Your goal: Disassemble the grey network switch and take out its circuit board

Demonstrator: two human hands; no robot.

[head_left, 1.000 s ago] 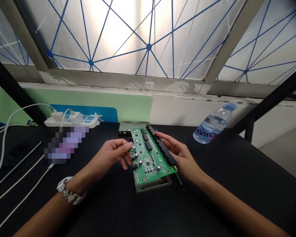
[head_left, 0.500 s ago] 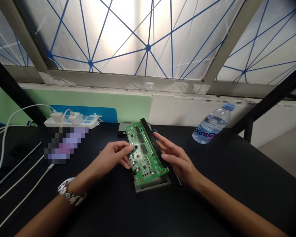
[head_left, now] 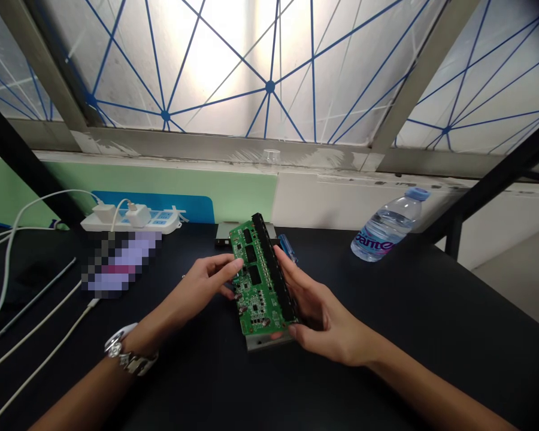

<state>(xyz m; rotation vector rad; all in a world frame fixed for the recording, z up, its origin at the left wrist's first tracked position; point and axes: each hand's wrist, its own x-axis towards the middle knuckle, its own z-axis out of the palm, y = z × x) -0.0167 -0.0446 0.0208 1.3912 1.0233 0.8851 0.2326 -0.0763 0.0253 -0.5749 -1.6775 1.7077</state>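
A green circuit board (head_left: 256, 281) with a black connector strip along its right edge is tilted up on its left side, above a grey metal casing (head_left: 263, 341) on the black table. My left hand (head_left: 202, 284) pinches the board's left edge with thumb and fingers. My right hand (head_left: 323, 317) grips the right edge, fingers curled under the connector strip. A watch sits on my left wrist (head_left: 126, 353).
A blue-handled screwdriver (head_left: 287, 246) lies behind my right hand. A water bottle (head_left: 388, 230) lies at the right. A white power strip (head_left: 130, 218) with chargers and white cables (head_left: 31, 341) occupies the left, next to a blurred object (head_left: 121, 263). A black frame leg (head_left: 453, 239) stands at the right.
The board has been lifted off the casing and tilted steeply toward the left. My right hand moved under its right edge and closed on it. The screwdriver behind is now exposed.
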